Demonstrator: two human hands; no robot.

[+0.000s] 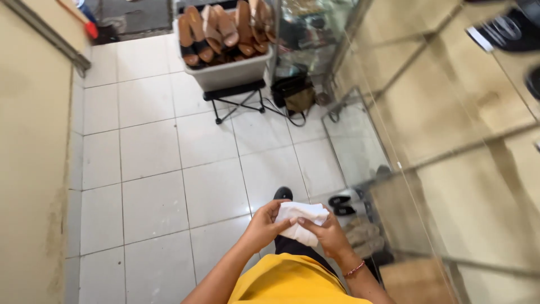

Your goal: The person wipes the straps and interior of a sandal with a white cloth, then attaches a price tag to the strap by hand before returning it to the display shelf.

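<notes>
Both hands, the left hand (263, 225) and right hand (331, 236), grip pinching a crumpled white cloth (301, 220) above the tiled floor (152, 186).

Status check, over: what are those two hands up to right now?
Left hand and right hand both gripping a crumpled white cloth at waist height. Glass display case close on the right. Nothing between the hands.

White tiled floor (152, 169), black folding stand (236, 101) bearing grey bin of sandals (225, 70), dark bags (292, 95) beside it
</notes>
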